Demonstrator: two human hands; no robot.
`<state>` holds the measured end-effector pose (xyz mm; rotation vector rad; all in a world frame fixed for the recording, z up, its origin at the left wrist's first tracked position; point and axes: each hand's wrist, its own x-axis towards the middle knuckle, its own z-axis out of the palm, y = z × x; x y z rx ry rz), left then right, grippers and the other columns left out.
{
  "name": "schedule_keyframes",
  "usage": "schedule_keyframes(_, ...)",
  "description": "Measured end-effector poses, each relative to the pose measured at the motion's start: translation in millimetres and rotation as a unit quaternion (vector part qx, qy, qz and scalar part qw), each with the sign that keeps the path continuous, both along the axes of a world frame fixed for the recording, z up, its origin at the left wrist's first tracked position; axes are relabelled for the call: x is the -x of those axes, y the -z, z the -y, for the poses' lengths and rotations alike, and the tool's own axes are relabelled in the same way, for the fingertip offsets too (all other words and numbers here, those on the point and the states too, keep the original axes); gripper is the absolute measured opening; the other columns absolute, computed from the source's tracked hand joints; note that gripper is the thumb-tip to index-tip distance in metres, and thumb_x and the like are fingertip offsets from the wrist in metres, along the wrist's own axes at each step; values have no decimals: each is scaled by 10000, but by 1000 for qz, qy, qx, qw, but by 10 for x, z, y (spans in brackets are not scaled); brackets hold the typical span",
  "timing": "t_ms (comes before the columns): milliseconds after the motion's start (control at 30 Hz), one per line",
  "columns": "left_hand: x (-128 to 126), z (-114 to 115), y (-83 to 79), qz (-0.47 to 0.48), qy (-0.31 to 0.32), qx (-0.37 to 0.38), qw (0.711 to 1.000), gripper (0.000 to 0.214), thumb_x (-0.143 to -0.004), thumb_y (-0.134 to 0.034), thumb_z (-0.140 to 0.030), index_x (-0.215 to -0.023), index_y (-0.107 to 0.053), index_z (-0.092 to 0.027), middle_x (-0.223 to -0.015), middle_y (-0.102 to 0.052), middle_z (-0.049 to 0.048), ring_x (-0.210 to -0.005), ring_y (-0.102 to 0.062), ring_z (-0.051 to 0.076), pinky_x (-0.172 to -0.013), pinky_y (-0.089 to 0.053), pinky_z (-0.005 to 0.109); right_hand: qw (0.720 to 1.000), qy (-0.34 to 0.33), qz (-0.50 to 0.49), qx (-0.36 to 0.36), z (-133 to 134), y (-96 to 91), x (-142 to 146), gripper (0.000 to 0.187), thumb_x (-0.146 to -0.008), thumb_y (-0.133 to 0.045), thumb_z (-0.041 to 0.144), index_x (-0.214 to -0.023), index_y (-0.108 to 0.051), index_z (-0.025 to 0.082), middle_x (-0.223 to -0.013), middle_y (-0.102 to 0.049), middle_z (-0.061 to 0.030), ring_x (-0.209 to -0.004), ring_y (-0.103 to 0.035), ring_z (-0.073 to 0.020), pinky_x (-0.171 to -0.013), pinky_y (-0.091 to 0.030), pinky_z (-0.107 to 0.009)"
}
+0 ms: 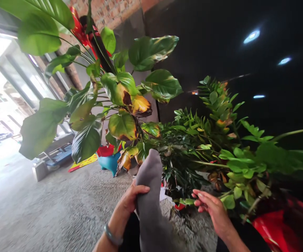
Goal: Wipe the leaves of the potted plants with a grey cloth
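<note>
The left hand (129,198) curls, thumb extended; the right hand (213,208) (fingers loosely bent) points inward.

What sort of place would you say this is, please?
Probably a roughly finished entryway or porch, though I can't be certain: a rough grey concrete floor, an exposed reddish-brown brick wall and a tall, broad-leaved green plant suggest it.

Rough grey concrete floor (62,210), coarse in texture, brightest at far left. Directly upon it: teal footed planter (106,164), left of centre; just beside it, yellow-and-red patterned sheet (84,163), lying flat; farther left, grey block-like support (39,170); near centre, white paper scraps (165,196), partly hidden.
</note>
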<state>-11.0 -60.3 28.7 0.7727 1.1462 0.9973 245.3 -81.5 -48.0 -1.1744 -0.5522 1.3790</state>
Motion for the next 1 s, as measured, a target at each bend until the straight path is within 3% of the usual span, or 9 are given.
schedule_keyframes(167, -233, -256, -185, 56, -90, -14, 994, 317, -439, -753, -132, -749, -689, -143, -612, -685, 18, -524, -605, 170, -575, -508, 297, 999, -30, 2, -13, 3, 98, -74, 282, -450, -820, 383, -685, -800, 229, -743, -776, -77, -567, -620, -188, -471, -448, -270)
schedule_keyframes(300, -435, -283, 33, 38, -117, 53, 991, 243, -500, -706, -143, -731, -630, -165, -555, -648, 1, -491, -581, 160, -551, -491, 287, 999, -22, 19, -24, 17, 63, -128, 289, -451, -809, 386, -697, -805, 235, -689, -761, -68, -573, -615, -196, -482, -448, -279)
schedule_keyframes(433, -454, 68, 404, -46, 3, 128, 991, 315, -450, -650, -100, -751, -626, -189, -521, -645, -19, -513, -586, 185, -512, -456, 278, 999, 0, 38, -25, 35, 45, -154, 289, -424, -802, 400, -665, -802, 241, -698, -768, -77, -564, -609, -197, -486, -449, -289)
schedule_keyframes(500, -363, 235, 428, -40, 82, 124, 988, 371, -428, -629, -81, -782, -663, -183, -573, -682, -6, -570, -620, 206, -543, -469, 287, 999, 11, 43, -21, 40, 68, -173, 286, -416, -801, 401, -653, -801, 239, -696, -769, -83, -568, -613, -201, -485, -448, -290)
schedule_keyframes(633, -145, 156, 44, 40, 100, 50, 993, 466, -384, -644, -102, -841, -714, -154, -685, -730, 36, -590, -640, 224, -569, -493, 315, 997, 28, 68, -14, 45, 122, -193, 296, -430, -793, 390, -673, -803, 220, -698, -763, -86, -569, -609, -196, -478, -435, -281)
schedule_keyframes(733, -104, -200, -280, 78, -1, -24, 997, 401, -382, -706, -141, -783, -690, -155, -626, -690, 12, -571, -625, 204, -563, -491, 305, 996, 37, 80, -8, 45, 125, -154, 292, -429, -795, 367, -677, -800, 213, -701, -760, -87, -567, -611, -201, -467, -429, -284)
schedule_keyframes(800, -166, -409, -309, 92, -77, -39, 992, 326, -413, -731, -151, -728, -651, -170, -575, -648, -14, -550, -602, 176, -567, -487, 290, 996, 42, 83, -3, 43, 119, -109, 281, -425, -796, 358, -669, -799, 218, -700, -763, -86, -559, -612, -202, -461, -427, -285)
schedule_keyframes(900, -312, -471, 14, 45, -94, 8, 995, 262, -463, -742, -133, -671, -594, -192, -541, -628, -24, -514, -570, 160, -541, -466, 279, 995, 43, 90, 0, 39, 145, -61, 261, -428, -800, 366, -658, -799, 242, -711, -772, -74, -560, -621, -202, -462, -429, -281)
schedule_keyframes(1000, -330, -260, 525, -34, 49, 64, 996, 243, -483, -729, -79, -633, -581, -199, -522, -627, -14, -549, -580, 177, -551, -452, 280, 996, 18, 88, -5, 43, 219, -66, 254, -475, -807, 385, -696, -808, 260, -764, -784, -71, -605, -641, -205, -488, -451, -279)
